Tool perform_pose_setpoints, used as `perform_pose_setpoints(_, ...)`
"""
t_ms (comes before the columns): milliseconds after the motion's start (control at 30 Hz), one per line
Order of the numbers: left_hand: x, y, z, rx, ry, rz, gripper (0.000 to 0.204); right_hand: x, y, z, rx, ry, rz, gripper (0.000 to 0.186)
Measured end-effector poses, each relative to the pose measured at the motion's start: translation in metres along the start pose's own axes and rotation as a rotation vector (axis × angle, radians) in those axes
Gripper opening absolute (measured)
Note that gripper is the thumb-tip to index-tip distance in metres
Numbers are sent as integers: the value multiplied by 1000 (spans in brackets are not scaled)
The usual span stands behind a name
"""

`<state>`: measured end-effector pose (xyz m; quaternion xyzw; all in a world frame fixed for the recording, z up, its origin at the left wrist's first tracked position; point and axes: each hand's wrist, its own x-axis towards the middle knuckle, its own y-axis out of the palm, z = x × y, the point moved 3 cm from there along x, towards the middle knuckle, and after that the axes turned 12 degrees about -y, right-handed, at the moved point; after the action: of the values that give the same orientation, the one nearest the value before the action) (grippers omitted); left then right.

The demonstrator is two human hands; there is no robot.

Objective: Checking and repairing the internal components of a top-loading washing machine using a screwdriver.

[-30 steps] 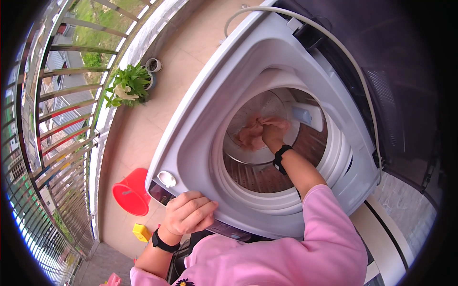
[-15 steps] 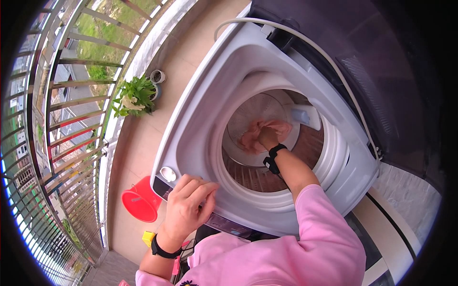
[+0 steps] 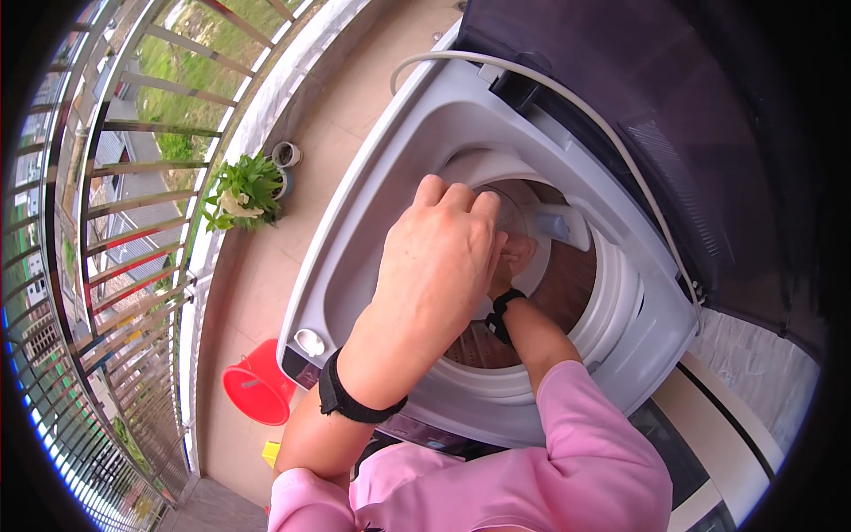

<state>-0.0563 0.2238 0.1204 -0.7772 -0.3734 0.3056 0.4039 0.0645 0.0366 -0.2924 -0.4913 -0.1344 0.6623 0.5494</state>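
Observation:
An open top-loading washing machine (image 3: 312, 266) with a pale grey rim stands before me. My left hand (image 3: 439, 253) hangs over its tub opening, back upward and fingers curled; the fingertips and anything in them are hidden. Down in the drum (image 3: 569, 288), my right hand (image 3: 502, 277) is closed on a salmon-pink cloth (image 3: 523, 252). My left hand covers part of the right hand and most of the cloth. A light-blue and white filter piece (image 3: 560, 225) sits on the drum wall beside the cloth.
The dark lid (image 3: 612, 106) is raised, and a pale hose (image 3: 585, 89) arches along it. A red bucket (image 3: 257, 381) and a yellow object (image 3: 270, 454) are on the floor at left. A potted plant (image 3: 244, 191) stands near the metal railing (image 3: 142, 208).
My left hand has moved from the machine's front edge up and right, over the tub opening. The right hand stays in the drum with the cloth. The view has shifted slightly.

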Motion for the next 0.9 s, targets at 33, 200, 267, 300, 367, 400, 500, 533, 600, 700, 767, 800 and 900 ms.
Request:
perform_pose_setpoints(33,2,4,3,-10,26,-12,25,4,2,-2,-4,11,17,29)
perform_pose_setpoints(200,12,14,18,5,-39,28,23,12,-21,-9,114,95,162,29)
perform_pose_setpoints(267,14,19,12,5,-28,2,23,1,5,-9,-20,-20,-73,29)
perform_pose_setpoints(300,13,21,9,-18,-29,-26,23,-2,15,-10,-62,-54,-147,29)
perform_pose_setpoints(367,12,23,12,-38,-39,-55,22,5,-8,-5,82,-10,-3,29)
perform_pose_setpoints(400,12,21,16,-71,-64,-84,23,8,-30,1,193,39,112,29)
perform_pose_setpoints(500,12,20,27,-213,-106,-154,23,-5,-40,11,624,352,166,30)
perform_pose_setpoints(533,15,20,25,-252,-113,-144,23,-13,-17,5,294,129,-33,28)
perform_pose_setpoints(600,21,23,9,-279,-94,-109,23,-10,37,-40,-109,-130,-202,27)
perform_pose_setpoints(700,15,23,21,-166,-102,-163,25,7,-15,-20,300,214,178,27)
perform_pose_setpoints(767,17,24,19,-209,-74,-191,24,8,-11,-23,416,369,258,26)
perform_pose_setpoints(800,18,25,17,-227,-81,-177,24,3,-7,-20,414,380,241,26)
perform_pose_setpoints(900,18,27,20,-193,-78,-170,25,-12,-13,20,52,-30,-144,23)
